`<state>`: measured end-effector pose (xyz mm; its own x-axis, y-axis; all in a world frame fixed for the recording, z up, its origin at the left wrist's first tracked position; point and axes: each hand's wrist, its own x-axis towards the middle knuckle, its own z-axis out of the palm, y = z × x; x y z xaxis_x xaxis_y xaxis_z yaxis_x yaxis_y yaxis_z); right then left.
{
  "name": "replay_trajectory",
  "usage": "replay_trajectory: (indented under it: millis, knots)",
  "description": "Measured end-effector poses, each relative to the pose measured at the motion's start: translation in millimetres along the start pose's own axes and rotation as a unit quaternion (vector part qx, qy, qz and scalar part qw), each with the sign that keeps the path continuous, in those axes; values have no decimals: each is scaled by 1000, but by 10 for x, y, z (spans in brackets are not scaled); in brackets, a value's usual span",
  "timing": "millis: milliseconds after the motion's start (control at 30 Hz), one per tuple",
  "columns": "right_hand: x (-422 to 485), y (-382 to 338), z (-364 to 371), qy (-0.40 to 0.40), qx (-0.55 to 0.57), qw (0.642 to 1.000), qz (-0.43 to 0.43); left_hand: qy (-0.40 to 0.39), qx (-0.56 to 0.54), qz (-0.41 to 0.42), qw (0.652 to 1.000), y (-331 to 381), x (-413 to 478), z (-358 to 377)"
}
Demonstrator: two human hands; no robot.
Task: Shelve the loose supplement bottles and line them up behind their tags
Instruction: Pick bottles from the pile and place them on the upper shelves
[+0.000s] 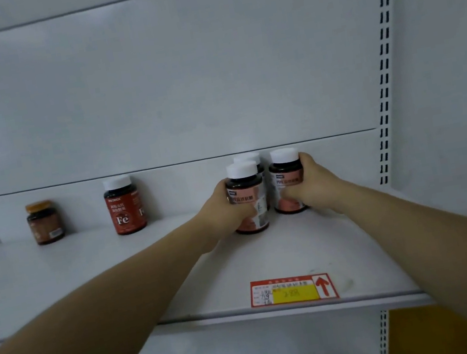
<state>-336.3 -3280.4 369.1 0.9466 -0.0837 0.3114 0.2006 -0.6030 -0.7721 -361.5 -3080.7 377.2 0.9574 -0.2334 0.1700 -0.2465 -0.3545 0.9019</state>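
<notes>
White shelf (88, 278) across the middle of the frame, broad and bare toward the front lip. Back panel (178, 77) close behind; slotted upright (385, 65) near the right edge. Ample sliding room toward the lower centre and the left, little toward the back, hardly any inside the cluster.

Right of centre, three matching dark, white-capped bottles, all upright on the shelf. Left grip (225, 209) wrapped round the front bottle (244, 187), thumb curled across its label. Right grip (314, 185) closed round the right-hand bottle (286, 174), thumb over the lower label. Rear bottle (249, 158) tucked between the two, seen only by its cap; cannot tell whether touched.

Probably light and rigid, with a glossy, likely slick label; tall for the base, so apt to tip if pushed near the cap. Best held mid-body and slid, not lifted by the lid.

Toward the left of the frame, Fe bottle (124, 207) and small orange-lidded jar (45, 222), well apart. Red-and-yellow price tag (293, 290) on the front lip, lower centre, straight ahead of the cluster.
</notes>
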Motion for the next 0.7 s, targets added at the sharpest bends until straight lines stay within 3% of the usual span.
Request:
replay_trajectory:
  millis: [300, 700]
  knots:
    - [45, 121, 65, 57, -34, 997, -33, -25, 3, 29, 999, 11, 109, 132]
    - [26, 134, 40, 14, -26, 999, -19, -45, 60, -2, 997, 1, 95, 124]
